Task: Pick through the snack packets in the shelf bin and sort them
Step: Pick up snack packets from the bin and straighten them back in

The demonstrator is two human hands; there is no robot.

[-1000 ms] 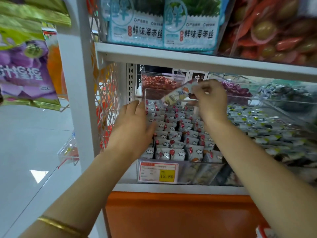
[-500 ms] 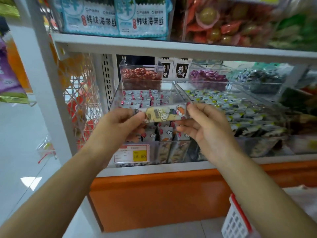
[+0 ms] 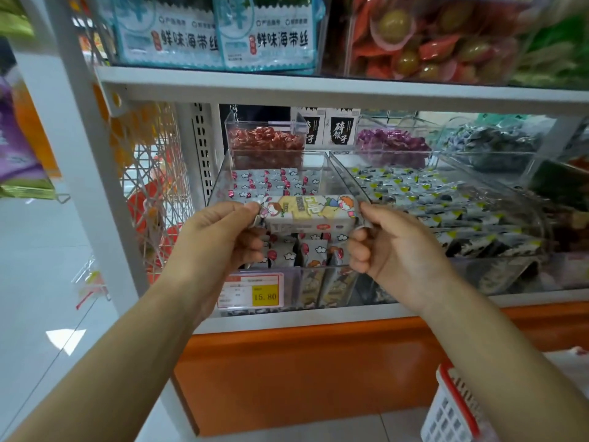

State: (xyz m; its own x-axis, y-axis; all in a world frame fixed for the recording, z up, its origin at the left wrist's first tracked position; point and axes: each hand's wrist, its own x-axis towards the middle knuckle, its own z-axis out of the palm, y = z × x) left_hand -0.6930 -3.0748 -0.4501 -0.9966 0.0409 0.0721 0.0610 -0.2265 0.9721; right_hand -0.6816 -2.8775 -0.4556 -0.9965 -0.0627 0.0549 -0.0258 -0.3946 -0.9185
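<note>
Held snack packet (image 3: 307, 212): long, rectangular, pale yellow wrapper with cartoon children, sealed. Lies level, long axis left to right, above front part of shelf bin (image 3: 342, 177). Left hand (image 3: 220, 237) pinches left end, right hand (image 3: 392, 247) pinches right end. Bin: clear plastic, open top, on shelf. Inside: small silver-white packets (image 3: 267, 183) with cloud and red balloon print, packed upright in rows.

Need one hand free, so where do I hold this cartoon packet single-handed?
Probably across the middle of the packet, from above: it is long and level, pinched only at its ends by the left hand and right hand, so the middle should balance.
</note>
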